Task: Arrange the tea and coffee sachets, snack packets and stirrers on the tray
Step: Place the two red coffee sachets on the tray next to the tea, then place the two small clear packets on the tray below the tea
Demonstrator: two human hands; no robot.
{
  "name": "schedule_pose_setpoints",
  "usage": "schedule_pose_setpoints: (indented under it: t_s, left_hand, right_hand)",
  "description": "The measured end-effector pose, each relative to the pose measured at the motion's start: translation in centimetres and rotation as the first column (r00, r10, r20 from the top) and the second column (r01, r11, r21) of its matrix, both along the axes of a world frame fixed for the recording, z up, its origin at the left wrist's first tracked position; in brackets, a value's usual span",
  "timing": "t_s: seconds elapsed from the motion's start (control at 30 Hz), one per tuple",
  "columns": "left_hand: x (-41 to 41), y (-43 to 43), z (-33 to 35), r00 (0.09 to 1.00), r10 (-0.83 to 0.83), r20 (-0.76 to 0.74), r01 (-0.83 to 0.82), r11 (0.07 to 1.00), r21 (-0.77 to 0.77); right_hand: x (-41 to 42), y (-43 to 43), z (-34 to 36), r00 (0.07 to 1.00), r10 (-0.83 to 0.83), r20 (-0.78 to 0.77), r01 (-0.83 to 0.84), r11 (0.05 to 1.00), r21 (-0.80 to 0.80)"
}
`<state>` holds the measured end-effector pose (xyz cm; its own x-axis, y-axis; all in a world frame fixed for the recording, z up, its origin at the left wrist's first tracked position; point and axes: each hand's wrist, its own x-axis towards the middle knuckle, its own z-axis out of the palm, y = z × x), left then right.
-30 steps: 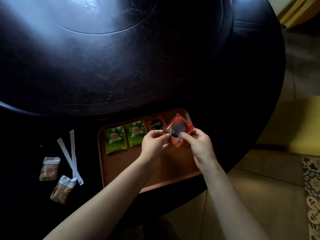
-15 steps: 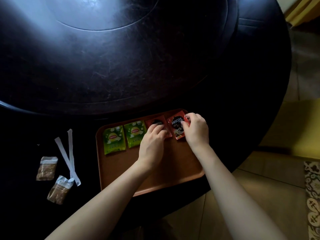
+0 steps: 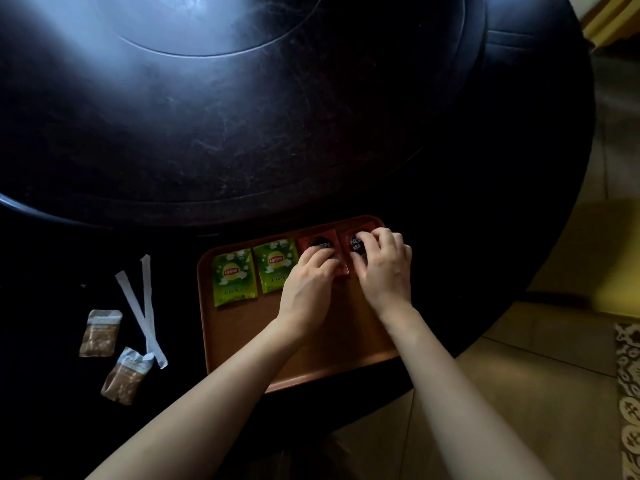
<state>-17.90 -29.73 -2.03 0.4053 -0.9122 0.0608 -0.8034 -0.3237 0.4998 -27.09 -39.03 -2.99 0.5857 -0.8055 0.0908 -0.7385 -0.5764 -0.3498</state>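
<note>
An orange-brown tray point(image 3: 242, 341) lies at the near edge of the dark round table. Two green Lipton tea sachets point(image 3: 234, 277) point(image 3: 275, 265) lie side by side along its far edge. To their right lie two red coffee sachets. My left hand point(image 3: 308, 282) presses its fingertips on the left coffee sachet point(image 3: 320, 241). My right hand point(image 3: 382, 268) curls over the right coffee sachet point(image 3: 353, 242) and hides most of it. Two white-wrapped stirrers point(image 3: 138, 317) lie crossed on the table left of the tray, with two snack packets point(image 3: 100, 332) point(image 3: 126, 375) beside them.
A large raised turntable point(image 3: 311, 133) fills the table's middle just beyond the tray. The table edge curves away on the right, over tiled floor. A yellow seat point(image 3: 588, 254) and a patterned rug point(image 3: 628, 393) are at the right.
The right coffee sachet, held up in both hands a second ago, now lies flat on the tray beside the other. My left hand has shifted onto the left coffee sachet.
</note>
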Motion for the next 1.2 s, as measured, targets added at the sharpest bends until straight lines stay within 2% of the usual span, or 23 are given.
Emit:
schedule_pose_setpoints:
  t_s: [0.27,0.47,0.6,0.7,0.87,0.97,1.03,1.2]
  left_hand:
    - [0.5,0.4,0.9,0.999,-0.052,0.002,0.052,0.998,-0.027]
    - [2.7,4.5,3.0,0.999,0.017,-0.048,-0.020,0.998,-0.064]
    - [6.1,11.2,3.6,0.982,0.175,-0.075,-0.179,0.983,-0.046]
    - [8.6,17.1,3.4,0.944,0.318,-0.088,-0.319,0.948,0.004]
    - [11.7,25.1,2.4,0.811,0.574,-0.116,-0.570,0.819,0.070]
    - [14.1,26.8,1.5,0.753,0.649,-0.112,-0.634,0.760,0.142]
    - [15.5,26.9,1.0,0.727,0.672,-0.140,-0.643,0.739,0.203]
    - [17.0,26.2,0.1,0.730,0.660,-0.177,-0.614,0.748,0.252]
  right_hand:
    - [0.9,0.5,0.3,0.997,-0.077,-0.005,0.077,0.997,0.019]
    - [0.8,2.0,2.7,0.986,-0.092,0.141,0.093,0.996,0.000]
    - [1.9,6.5,4.0,0.990,0.044,0.137,-0.062,0.990,0.127]
    - [4.1,11.6,4.3,0.970,0.220,0.105,-0.240,0.938,0.250]
    - [8.7,19.7,4.1,0.894,0.438,0.092,-0.443,0.841,0.311]
    - [11.6,23.0,3.7,0.878,0.474,0.063,-0.468,0.824,0.320]
    - [13.2,24.8,3.1,0.868,0.496,-0.013,-0.466,0.823,0.324]
    - [14.9,27.9,1.7,0.894,0.422,-0.149,-0.360,0.876,0.321]
